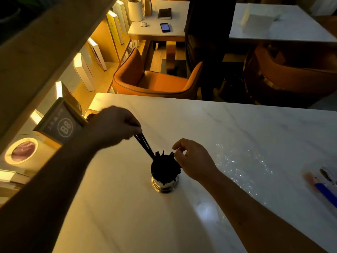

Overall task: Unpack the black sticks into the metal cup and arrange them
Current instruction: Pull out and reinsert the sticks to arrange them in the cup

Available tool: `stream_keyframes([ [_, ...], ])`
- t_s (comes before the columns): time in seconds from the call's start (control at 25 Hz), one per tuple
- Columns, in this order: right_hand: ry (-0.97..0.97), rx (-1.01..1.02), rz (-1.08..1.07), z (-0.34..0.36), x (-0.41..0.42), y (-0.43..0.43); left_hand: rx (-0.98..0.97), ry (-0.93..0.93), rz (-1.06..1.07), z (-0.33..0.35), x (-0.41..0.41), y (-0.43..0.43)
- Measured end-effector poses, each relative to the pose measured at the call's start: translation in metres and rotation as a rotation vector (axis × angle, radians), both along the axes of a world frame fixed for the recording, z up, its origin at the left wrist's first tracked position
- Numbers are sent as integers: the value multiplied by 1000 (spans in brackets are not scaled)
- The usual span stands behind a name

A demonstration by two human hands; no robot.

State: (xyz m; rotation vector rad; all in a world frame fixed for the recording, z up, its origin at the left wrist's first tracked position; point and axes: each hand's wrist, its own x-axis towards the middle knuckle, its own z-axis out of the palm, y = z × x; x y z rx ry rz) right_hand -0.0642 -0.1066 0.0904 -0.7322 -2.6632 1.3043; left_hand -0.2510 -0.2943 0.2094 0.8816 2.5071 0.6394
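A shiny metal cup (165, 183) stands on the white marble table (237, 128), packed with several black sticks (164, 167) whose tips poke above its rim. My left hand (114, 126) hovers up and left of the cup and pinches a few black sticks (144, 145) that slant down into the cup's left side. My right hand (193, 159) is at the cup's right rim, fingers loosely curled over the stick tips; whether it grips any is hidden.
Crumpled clear plastic wrap (242, 167) lies right of the cup. A blue pen (326, 193) and small items sit at the right edge. A "B8" table sign (62, 123) stands at the left. An orange chair (155, 79) faces the far edge.
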Motion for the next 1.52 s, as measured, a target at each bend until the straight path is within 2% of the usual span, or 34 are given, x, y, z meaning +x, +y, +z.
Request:
stream_keyframes([
  [0.08, -22, -47, -49, 4, -2, 8, 305, -75, 207, 23, -14, -17],
  [0.12, -39, -119, -31, 7, -2, 12, 503, -192, 353, 23, -15, -21],
  [0.16, -40, -276, 16, 12, -2, 14, 667, -363, 495, 16, -14, -22],
  [0.2, -9, -521, 64, 18, -3, 13, 760, -543, 601, 3, -7, -19],
  [0.28, 152, -1052, 20, 35, -8, 10, 768, -824, 661, -32, 19, -7],
  [0.32, 247, -1190, -50, 42, -12, 10, 764, -918, 646, -49, 34, -2],
  [0.36, 309, -1193, -125, 48, -16, 11, 764, -984, 630, -64, 45, 1],
  [0.44, 316, -904, -237, 54, -17, 17, 700, -986, 590, -91, 59, 2],
  [0.48, 303, -734, -257, 53, -15, 22, 600, -872, 537, -101, 59, 1],
  [0.6, 194, -425, -182, 43, -6, 21, 126, -258, 252, -122, 50, 3],
  [0.68, 62, -357, -96, 27, -4, 6, -57, -58, 77, -131, 47, 13],
  [0.84, -69, -171, 120, 0, -1, -12, -157, 58, -92, -149, 47, 33],
  [0.92, -54, -126, 80, -3, 1, -8, -176, 102, -106, -150, 44, 34],
  [1.04, -59, -61, 66, -11, 3, -3, -183, 69, -96, -145, 38, 31],
  [1.24, -52, -61, 34, -16, 3, -1, -145, 48, -131, -91, 21, 26],
  [1.4, -79, -82, 42, -17, -2, 1, -51, -43, -76, -34, -6, 12],
  [1.52, -72, -107, 50, -14, -7, -2, -40, -40, -98, -20, -3, 10],
])
